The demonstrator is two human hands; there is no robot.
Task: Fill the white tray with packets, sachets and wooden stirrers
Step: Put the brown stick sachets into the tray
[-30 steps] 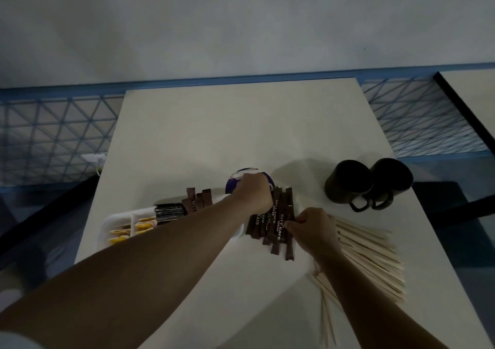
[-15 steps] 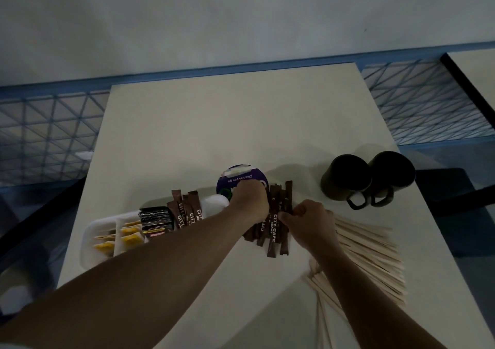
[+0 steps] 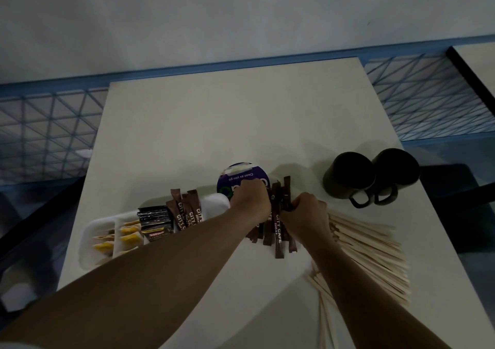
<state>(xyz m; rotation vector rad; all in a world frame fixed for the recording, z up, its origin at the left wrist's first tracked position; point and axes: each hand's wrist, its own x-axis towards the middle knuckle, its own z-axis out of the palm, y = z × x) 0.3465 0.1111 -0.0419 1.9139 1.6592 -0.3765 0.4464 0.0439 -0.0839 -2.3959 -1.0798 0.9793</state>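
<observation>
I am gathering the brown sugar sachets (image 3: pixel 278 232) at the centre of the frame, just right of the tray (image 3: pixel 88 232); my left hand (image 3: pixel 251 201) is curling round the bundle from the left and my right hand (image 3: pixel 308 214) is closing its fingers (image 3: pixel 301 201) on it from the right, both pinching sachets; they are looking light, thin and slick, floppy along their length, so I am judging they will fan out and slip unless I am squeezing the whole bundle across its middle, ends squared on the bench (image 3: pixel 241 123); a few are already leaning in one tray compartment; the stirrers (image 3: pixel 375 249), stiff but likely snappable, are lying at lower right.
</observation>
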